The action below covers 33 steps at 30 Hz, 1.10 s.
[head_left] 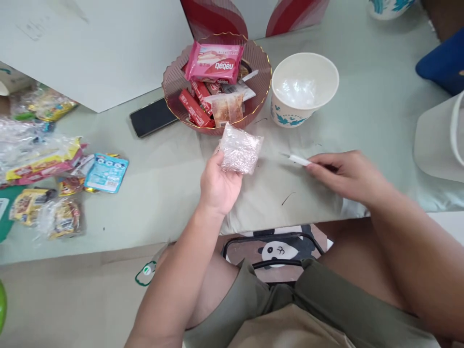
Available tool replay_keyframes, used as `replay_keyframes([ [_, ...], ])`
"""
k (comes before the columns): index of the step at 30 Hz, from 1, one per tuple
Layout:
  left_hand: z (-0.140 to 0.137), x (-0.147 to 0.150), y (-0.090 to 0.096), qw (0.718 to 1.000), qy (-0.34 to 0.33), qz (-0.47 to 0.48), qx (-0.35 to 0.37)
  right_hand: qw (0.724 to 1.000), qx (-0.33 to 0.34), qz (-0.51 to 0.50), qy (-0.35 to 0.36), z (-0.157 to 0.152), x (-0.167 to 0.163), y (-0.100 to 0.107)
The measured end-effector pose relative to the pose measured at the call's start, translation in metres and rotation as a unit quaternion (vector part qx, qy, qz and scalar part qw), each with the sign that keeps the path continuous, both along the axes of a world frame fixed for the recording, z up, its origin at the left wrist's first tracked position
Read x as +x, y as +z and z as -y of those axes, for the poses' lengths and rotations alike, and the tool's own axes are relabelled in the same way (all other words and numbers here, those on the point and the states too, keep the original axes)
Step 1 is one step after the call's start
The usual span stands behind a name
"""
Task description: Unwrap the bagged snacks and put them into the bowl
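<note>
My left hand (220,186) is closed on a small square packet wrapped in clear bubble wrap (241,149), held just in front of the snack bowl. What lies inside the wrap I cannot make out. Between the fingers of my right hand (344,173) is a slim white craft knife (298,160), its thin metal tip pointing left toward the packet. Tip and packet are apart. Behind the packet stands a pinkish ribbed bowl (169,92) with a gold wavy rim, holding a pink wafer pack (215,63), red packets (196,108) and other wrapped snacks.
A white paper cup (292,117) with clear plastic inside stands right of the bowl. A black phone (153,117) lies partly under the bowl's left side. Packaged snacks (45,162), including a blue pouch (106,172), cover the left. A white bin (437,140) is at far right.
</note>
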<state>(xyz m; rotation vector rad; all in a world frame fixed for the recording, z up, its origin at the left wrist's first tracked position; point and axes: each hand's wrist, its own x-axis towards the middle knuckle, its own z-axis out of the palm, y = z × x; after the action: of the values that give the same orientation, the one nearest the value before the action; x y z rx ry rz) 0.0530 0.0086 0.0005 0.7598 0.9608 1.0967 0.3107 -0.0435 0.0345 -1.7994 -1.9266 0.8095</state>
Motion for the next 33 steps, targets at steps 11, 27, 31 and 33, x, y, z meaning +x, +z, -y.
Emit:
replay_keyframes([
  [11, 0.024, -0.001, 0.003, 0.932, -0.105, -0.273, 0.215, 0.951, 0.227, 0.162, -0.131, 0.001, 0.012, -0.023],
  [27, 0.013, -0.009, 0.005, 0.898, -0.056, -0.403, 0.168, 0.975, 0.172, 0.004, 0.143, 0.002, -0.021, -0.013],
  [31, 0.005, -0.025, 0.005, 0.849, 0.031, -0.491, 0.191, 0.977, 0.170, 0.058, 0.114, 0.003, 0.002, -0.021],
  [33, 0.006, -0.026, 0.006, 0.828, 0.040, -0.495, 0.261, 0.975, 0.178, 0.063, 0.121, 0.003, 0.005, -0.027],
])
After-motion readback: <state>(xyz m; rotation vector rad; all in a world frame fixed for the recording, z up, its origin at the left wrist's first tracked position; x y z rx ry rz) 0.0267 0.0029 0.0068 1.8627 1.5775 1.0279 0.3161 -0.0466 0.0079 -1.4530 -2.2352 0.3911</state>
